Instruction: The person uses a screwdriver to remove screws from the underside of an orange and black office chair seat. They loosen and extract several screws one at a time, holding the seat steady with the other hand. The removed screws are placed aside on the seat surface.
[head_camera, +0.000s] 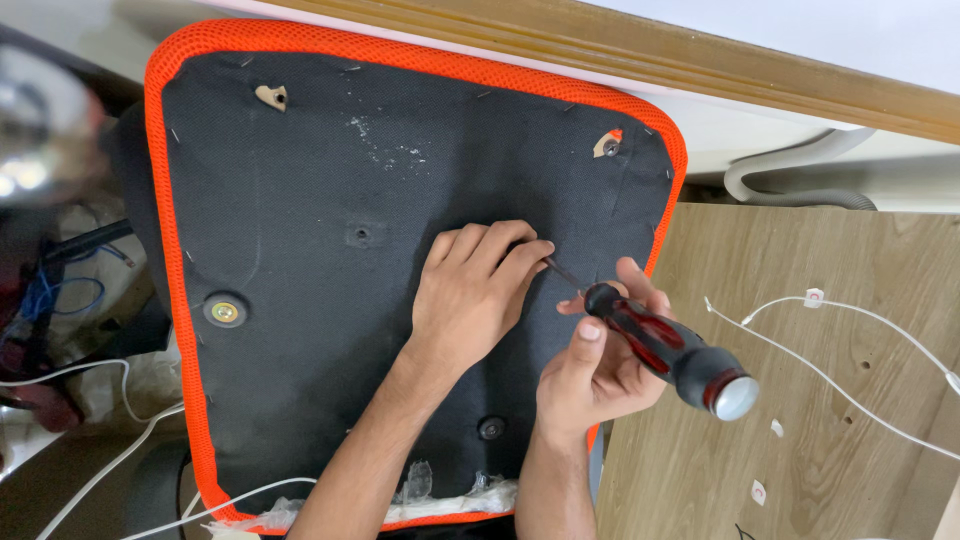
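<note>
My right hand (600, 365) is closed around a screwdriver (668, 350) with a black and red handle, thumb pressed along the grip and fingers wrapped beneath it. The handle's pale butt end points toward four o'clock, and the thin metal shaft runs toward ten o'clock, its tip meeting the fingertips of my left hand (475, 290). That left hand lies palm down on the black fabric underside of a seat cushion (300, 250), fingers curled together and pinching at the tip of the shaft; whether a screw sits under them I cannot tell.

The cushion has a bright orange mesh border (180, 290) running round its edge. From my left hand, a round metal fitting (225, 312) sits at nine o'clock, a dark screw hole (361, 235) at ten o'clock, and another dark fastener (491, 428) at six o'clock. At two o'clock a bolt (609, 146) shows near the cushion's corner. A wooden board (800, 440) with a white cable (850, 320) lies at three o'clock.
</note>
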